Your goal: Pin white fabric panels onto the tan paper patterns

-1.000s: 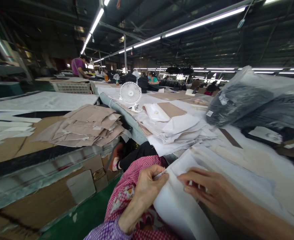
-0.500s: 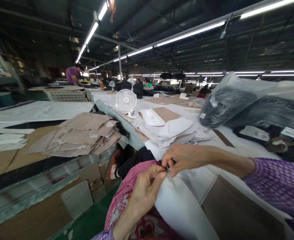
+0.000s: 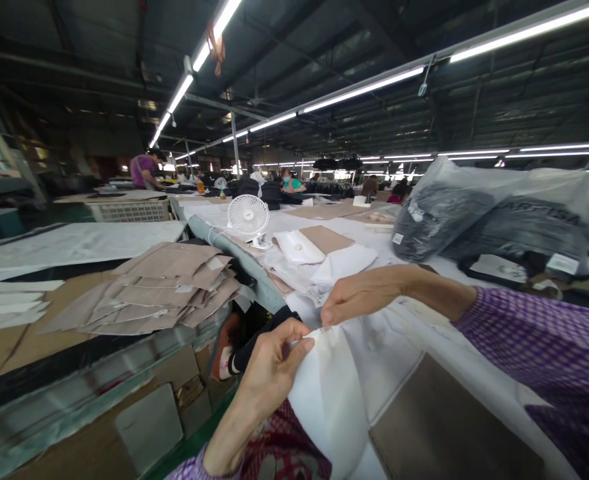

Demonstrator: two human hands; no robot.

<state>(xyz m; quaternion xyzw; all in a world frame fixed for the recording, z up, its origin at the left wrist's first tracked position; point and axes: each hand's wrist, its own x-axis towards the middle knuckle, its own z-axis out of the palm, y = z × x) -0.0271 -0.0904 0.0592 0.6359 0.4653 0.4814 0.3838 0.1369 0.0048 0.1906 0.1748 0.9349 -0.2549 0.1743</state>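
Two hands: both mine, both pinching one white sheet [image 3: 324, 393] at its top edge.
Far left: white strips [image 3: 4, 307] lie on the neighbouring bench [image 3: 39, 347], near its left end.
Brown pieces: a loose stack of brown cut pieces [image 3: 169, 287] sits at that bench's right edge, well apart from my hands.
Left hand [image 3: 274, 373]: thumb and forefinger closed together on the white sheet's upper left corner; the sheet hangs down and to the right of this pinch, over my lap.
White sheet: it lies off the near edge of my bench [image 3: 474, 407], its top held up between the two hands, its lower part draped over my patterned clothing [image 3: 279, 453].
Right hand [image 3: 364, 293]: fingertips closed on the same top edge, just right of and slightly above my left pinch; the two pinches are near each other but not touching. The sheet falls below this hand.
Fan: a small white fan [image 3: 247, 217] stands at the left edge of my bench, far beyond my hands.
Paper pile: white and tan pieces [image 3: 324, 257] are heaped behind my right hand.
Brown panel: a brown panel [image 3: 444, 433] lies flat at the near edge, right of the sheet.
Far right: bagged dark bundles [image 3: 494, 220] rest toward the right end of the bench.
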